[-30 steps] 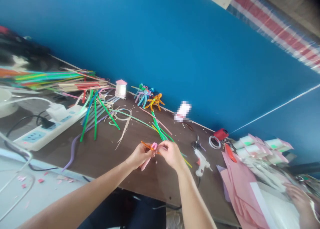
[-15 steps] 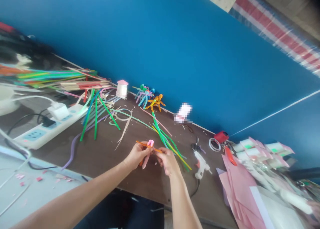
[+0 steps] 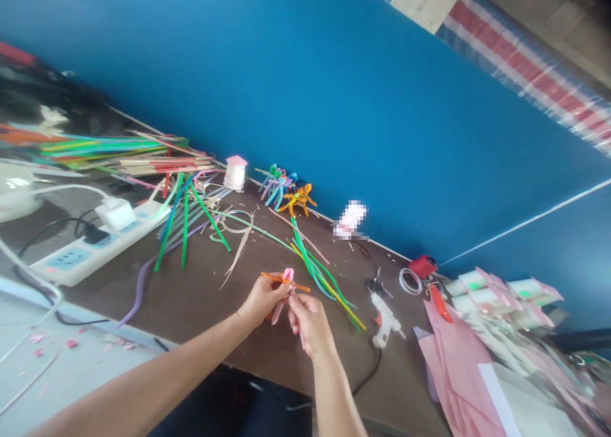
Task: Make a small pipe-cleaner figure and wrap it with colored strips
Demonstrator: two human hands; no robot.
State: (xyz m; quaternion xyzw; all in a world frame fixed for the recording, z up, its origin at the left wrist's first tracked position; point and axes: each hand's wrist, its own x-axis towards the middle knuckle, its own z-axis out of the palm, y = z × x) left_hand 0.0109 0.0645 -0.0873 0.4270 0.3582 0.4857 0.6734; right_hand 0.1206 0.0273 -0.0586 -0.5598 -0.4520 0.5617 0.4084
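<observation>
My left hand (image 3: 261, 302) is closed, pinching a pink pipe cleaner (image 3: 288, 275) bent into a small loop, with an orange pipe cleaner (image 3: 301, 288) lying across it. The orange end sticks out to the right, free of my fingers. Close below it, the fingertips of my right hand (image 3: 309, 326) are pressed together at the lower part of the pink piece. A pink end hangs under each hand. Exactly how the strands cross is hidden by my fingers. Beyond the hands lie green and yellow pipe cleaners (image 3: 312, 268).
Finished orange (image 3: 300, 198) and multicoloured pipe-cleaner figures (image 3: 277, 187) stand by the wall. A glue gun (image 3: 386, 319) and scissors (image 3: 376, 282) lie to the right, near pink sheets (image 3: 449, 360). At left are a power strip (image 3: 86, 252) and loose pipe cleaners (image 3: 185, 233).
My right hand first worked against the left, then held the orange end out to the right. Now it has let go of that end and moved left and down to the pink piece.
</observation>
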